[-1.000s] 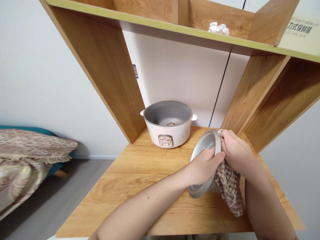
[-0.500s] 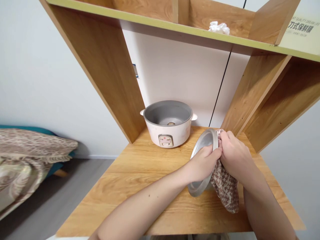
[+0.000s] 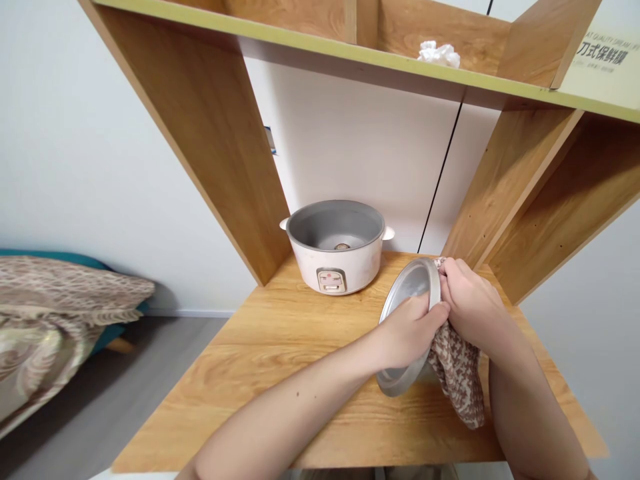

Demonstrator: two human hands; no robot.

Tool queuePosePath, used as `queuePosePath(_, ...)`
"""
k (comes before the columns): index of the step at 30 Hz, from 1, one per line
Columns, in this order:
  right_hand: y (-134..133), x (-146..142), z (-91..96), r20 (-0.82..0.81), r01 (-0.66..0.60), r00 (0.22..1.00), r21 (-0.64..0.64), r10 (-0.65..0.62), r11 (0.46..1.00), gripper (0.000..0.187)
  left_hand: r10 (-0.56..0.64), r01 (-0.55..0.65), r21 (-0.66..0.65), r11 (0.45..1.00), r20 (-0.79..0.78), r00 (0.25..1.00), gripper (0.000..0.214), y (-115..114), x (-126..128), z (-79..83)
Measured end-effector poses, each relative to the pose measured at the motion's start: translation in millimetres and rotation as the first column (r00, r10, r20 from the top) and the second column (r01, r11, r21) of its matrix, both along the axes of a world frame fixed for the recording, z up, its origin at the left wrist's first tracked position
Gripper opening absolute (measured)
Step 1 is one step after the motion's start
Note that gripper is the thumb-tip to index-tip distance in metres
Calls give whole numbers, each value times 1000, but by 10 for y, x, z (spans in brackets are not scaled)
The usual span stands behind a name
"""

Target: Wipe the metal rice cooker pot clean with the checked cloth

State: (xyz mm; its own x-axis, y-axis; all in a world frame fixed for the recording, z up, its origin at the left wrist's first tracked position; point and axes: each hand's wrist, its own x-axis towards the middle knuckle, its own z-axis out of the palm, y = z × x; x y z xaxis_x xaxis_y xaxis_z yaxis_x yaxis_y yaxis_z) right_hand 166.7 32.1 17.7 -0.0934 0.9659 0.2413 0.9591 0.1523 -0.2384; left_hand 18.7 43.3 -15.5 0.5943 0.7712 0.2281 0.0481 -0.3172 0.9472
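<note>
A round silver-grey inner pot (image 3: 411, 283) with a broad rim is tipped on its side above the wooden tabletop, its opening turned to the left. My left hand (image 3: 411, 328) reaches into the opening and grips the pot at its right rim, thumb over the edge; its other fingers are partly hidden. On the pot's outer side my right hand (image 3: 473, 303) is closed on a brown-and-white patterned cloth (image 3: 457, 373), pressing it against the metal. The cloth's lower end hangs down. Behind, upright, stands a white rice cooker (image 3: 310, 267) with its grey inside showing.
The wooden tabletop (image 3: 240, 387) has upright boards on both sides. A shelf (image 3: 320, 43) crosses above, holding crumpled white tissue (image 3: 439, 55) and a printed box (image 3: 605, 73). At the left, a patterned throw (image 3: 60, 293) covers a teal seat.
My left hand has moved slightly right and up along the pot's rim. My right hand and the cloth have shifted a little to the right; the cooker stays put.
</note>
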Motion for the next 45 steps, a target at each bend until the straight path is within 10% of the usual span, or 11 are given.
queuePosePath(45,28,-10,-5,54,33,998,-4,-32,999,25,101,-80,-164,983,123,987,27,38,28,-99)
